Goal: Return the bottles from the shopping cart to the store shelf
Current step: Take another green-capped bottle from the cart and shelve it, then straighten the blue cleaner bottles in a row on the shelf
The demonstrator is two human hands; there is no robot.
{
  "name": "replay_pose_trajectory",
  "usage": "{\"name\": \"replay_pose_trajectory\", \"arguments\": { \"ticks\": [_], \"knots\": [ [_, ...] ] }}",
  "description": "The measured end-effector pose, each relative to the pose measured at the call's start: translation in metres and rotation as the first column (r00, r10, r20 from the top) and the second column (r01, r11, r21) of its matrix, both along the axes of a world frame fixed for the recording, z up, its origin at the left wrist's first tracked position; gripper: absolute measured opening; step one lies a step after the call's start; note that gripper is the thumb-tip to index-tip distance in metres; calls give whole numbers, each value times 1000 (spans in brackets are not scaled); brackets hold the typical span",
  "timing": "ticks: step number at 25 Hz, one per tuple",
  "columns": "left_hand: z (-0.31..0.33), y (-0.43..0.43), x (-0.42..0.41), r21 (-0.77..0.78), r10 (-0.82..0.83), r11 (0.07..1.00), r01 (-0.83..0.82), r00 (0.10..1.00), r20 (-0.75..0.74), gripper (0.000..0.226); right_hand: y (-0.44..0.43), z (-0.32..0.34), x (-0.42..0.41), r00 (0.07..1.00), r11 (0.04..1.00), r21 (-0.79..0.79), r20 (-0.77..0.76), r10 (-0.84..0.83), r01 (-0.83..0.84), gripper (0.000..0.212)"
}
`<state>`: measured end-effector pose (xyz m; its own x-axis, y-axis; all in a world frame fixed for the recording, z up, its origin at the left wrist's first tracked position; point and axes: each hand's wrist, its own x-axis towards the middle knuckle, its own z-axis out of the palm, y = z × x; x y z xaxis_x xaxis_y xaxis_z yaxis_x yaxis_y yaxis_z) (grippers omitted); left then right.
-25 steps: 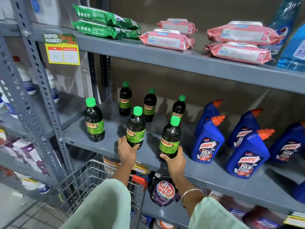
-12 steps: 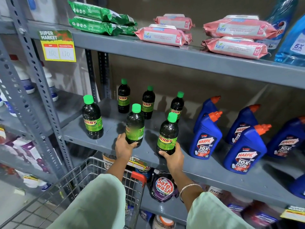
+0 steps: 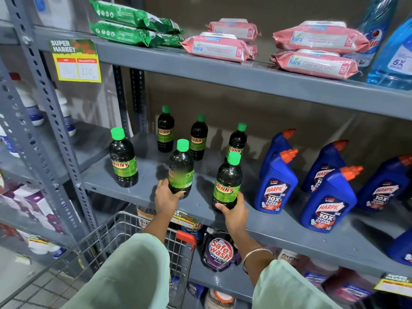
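Note:
My left hand (image 3: 166,198) grips the base of a dark bottle with a green cap (image 3: 181,168), its label turned sideways, standing near the front of the grey middle shelf (image 3: 142,192). My right hand (image 3: 234,210) holds the base of a second dark bottle (image 3: 227,180) with a green SUNNY label, also upright on the shelf. Another such bottle (image 3: 123,158) stands alone to the left. Three more (image 3: 165,130) (image 3: 197,138) (image 3: 237,140) stand behind. The wire shopping cart (image 3: 104,239) with its red corner sits below my arms.
Blue Harpic bottles (image 3: 276,181) with orange caps fill the shelf's right side. Pink wipe packs (image 3: 215,47) and green packs (image 3: 127,34) lie on the shelf above. A perforated grey upright (image 3: 49,108) stands at left. A Safewash pouch (image 3: 219,250) sits on the lower shelf.
The left bottle has turned so its label faces sideways. Both hands stay on the bottle bases; the view has shifted slightly.

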<state>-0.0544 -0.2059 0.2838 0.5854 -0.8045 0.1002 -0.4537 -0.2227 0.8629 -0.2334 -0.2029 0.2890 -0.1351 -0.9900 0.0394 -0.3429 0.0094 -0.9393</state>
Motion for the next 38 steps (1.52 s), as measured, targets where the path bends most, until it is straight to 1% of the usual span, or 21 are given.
{"name": "replay_pose_trajectory", "arguments": {
  "ticks": [8,16,18,19,20,21,22,23,24,25,26,27,28,29,30,31,33,34,35,37,38],
  "knots": [
    [-3,-2,3,-12,4,1000,-4,1000,-6,45,-1,-3,0,999,1000,14,-39,-20,21,62],
    [-5,-3,3,-3,1,1000,-1,1000,6,49,-2,-3,-2,997,1000,9,-75,-14,15,65],
    [-6,-3,4,-10,-29,1000,29,1000,-10,59,0,-2,-4,999,1000,17,-51,-12,13,68],
    [-5,-1,3,-24,-42,999,41,998,-48,69,1,-2,-6,999,1000,21,-33,-17,18,70],
    [-4,3,-1,-44,-33,999,30,996,-84,80,3,-3,-10,999,999,21,-23,-27,28,70],
    [-2,10,-9,-52,1,999,-6,997,-83,85,4,-5,-15,999,999,18,-24,-46,47,66],
    [-3,18,-21,-58,39,998,-40,999,-21,81,7,-7,-23,996,997,12,-35,-78,78,58],
    [-5,30,-37,-53,50,998,-44,992,113,71,9,-9,-33,992,993,-6,-49,-118,118,47],
    [-8,41,-56,-35,7,999,3,961,277,62,11,-10,-45,985,987,-28,-61,-162,160,34],
    [-9,51,-78,12,-98,995,103,904,416,55,12,-11,-58,976,978,-48,-64,-207,204,23],
    [-12,56,-99,62,-230,971,229,838,495,49,11,-9,-72,965,966,-62,-62,-256,252,19],
    [-14,58,-116,106,-353,931,350,784,510,44,9,-9,-83,951,951,-63,-51,-306,302,22],
    [-13,53,-138,140,-453,884,446,744,491,40,6,-6,-101,936,935,-55,-34,-352,350,25],
    [-7,46,-155,146,-520,846,512,735,436,37,1,-2,-116,927,927,-45,-23,-375,373,25],
    [-1,34,-171,114,-546,831,545,758,356,37,-5,1,-130,929,929,-26,-18,-369,368,26],
    [5,21,-186,69,-542,836,545,798,265,42,-12,4,-143,946,946,1,-14,-324,324,32],
    [8,-9,-204,9,-478,878,479,875,78,61,-24,6,-157,987,988,40,48,-151,149,50],
    [8,-23,-207,2,-446,895,446,895,-14,67,-29,5,-158,994,996,48,82,-79,75,56],
    [5,-35,-208,9,-437,898,440,895,-88,67,-34,3,-159,994,999,43,98,-37,33,58],
    [1,-46,-206,36,-452,884,467,870,-200,48,-38,-3,-158,996,999,28,83,-25,23,53],
    [-2,-47,-204,51,-453,880,473,866,-211,39,-37,-3,-159,996,999,20,78,-31,30,48]
  ]
}}
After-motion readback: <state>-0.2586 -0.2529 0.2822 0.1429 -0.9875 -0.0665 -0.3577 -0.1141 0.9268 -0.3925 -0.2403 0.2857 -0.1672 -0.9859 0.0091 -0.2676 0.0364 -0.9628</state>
